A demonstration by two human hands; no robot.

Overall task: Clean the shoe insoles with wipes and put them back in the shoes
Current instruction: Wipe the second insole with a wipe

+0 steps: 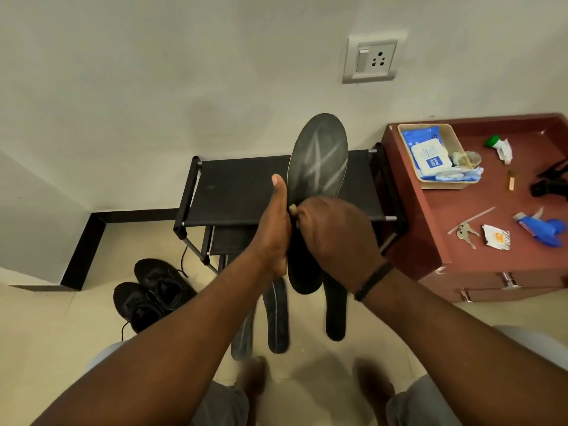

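Head view: the left hand (pixel 274 229) grips the raised insole (pixel 316 176) by its edge, long axis running up and away. The right hand (pixel 335 232), curled round a small wipe (pixel 293 208), presses mid-sole; the unwiped toe lies above it.

Both forearms are bare, with no sleeves reaching into view. The right wrist carries a thin black band (pixel 373 281) — narrow, dark and plain, wrapped snugly around it. The left hand (pixel 275 229) and right hand (pixel 335 235) wear no gloves or rings that can be made out. Lower down, light grey shorts (pixel 427 401) cover the thighs — the feet (pixel 253 379) below are bare and blurred.
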